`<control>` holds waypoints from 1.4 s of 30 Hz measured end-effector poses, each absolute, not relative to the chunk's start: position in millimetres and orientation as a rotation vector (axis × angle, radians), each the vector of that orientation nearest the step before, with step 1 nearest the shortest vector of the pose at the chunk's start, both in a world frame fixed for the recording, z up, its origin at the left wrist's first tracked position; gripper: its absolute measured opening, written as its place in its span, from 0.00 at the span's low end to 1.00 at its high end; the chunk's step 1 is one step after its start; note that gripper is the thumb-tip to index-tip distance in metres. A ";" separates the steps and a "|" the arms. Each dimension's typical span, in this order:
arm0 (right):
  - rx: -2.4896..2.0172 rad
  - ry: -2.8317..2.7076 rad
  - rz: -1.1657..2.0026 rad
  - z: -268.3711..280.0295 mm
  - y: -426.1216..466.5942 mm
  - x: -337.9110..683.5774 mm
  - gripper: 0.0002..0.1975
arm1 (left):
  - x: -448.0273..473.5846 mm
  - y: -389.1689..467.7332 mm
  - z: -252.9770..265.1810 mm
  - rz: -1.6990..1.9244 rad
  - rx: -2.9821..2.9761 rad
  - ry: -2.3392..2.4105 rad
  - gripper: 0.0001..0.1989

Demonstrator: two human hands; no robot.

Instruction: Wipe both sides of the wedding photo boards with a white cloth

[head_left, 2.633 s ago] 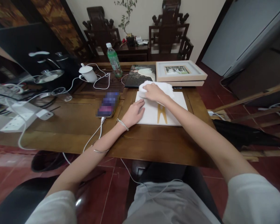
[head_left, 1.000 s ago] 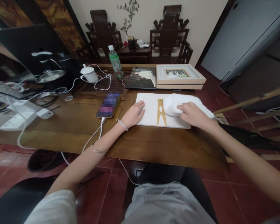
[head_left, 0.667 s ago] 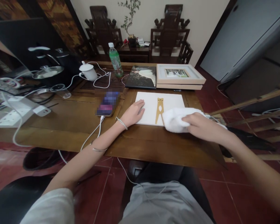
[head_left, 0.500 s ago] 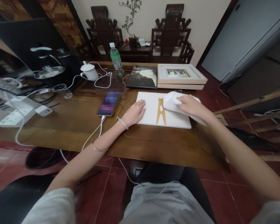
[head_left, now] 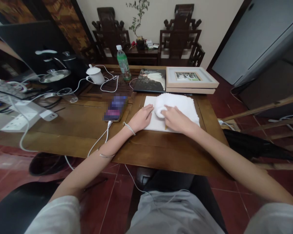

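Observation:
A white board [head_left: 151, 125] lies flat near the front edge of the wooden table [head_left: 146, 148]. My left hand [head_left: 142, 117] rests on its left edge, fingers stretched out and holding nothing. Bunched over the middle and right of the board is a white towel [head_left: 184, 105]. My right hand [head_left: 174, 118] grips the towel's near side and presses it on the board. The towel and my right hand cover nearly all of the yellow cat-like figure; only a small bit of it shows below the hand.
Behind the board lie a dark photo panel [head_left: 150, 80] and stacked framed pictures [head_left: 191, 79]. A phone [head_left: 116, 107] on a cable is left of my left hand. Farther off stand a green-labelled bottle [head_left: 123, 63], a lidded white cup [head_left: 95, 75] and a power strip [head_left: 21, 118].
My right hand has moved left with the towel, which now spreads over the yellow figure that was visible before. My left hand stays on the board's left edge.

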State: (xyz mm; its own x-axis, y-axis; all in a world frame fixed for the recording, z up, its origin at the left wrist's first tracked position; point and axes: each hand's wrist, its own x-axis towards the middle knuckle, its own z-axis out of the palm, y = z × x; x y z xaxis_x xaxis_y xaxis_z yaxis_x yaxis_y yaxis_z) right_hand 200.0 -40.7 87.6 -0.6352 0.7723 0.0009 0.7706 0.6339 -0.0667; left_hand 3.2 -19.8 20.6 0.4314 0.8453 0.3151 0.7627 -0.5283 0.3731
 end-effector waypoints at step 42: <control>-1.426 -2.752 0.175 113.2 15.2 216.9 0.10 | 8.3 -20.0 17.9 0.801 2.444 1.455 0.19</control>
State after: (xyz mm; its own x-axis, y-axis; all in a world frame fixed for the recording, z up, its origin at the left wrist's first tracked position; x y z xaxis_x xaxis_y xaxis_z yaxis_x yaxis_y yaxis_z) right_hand 216.9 15.2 113.2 -0.5775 0.8162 -0.0185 0.8119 0.5719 -0.1171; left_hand 8.3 -20.0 17.9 0.3737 0.8576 0.3534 0.7571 -0.5022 0.4178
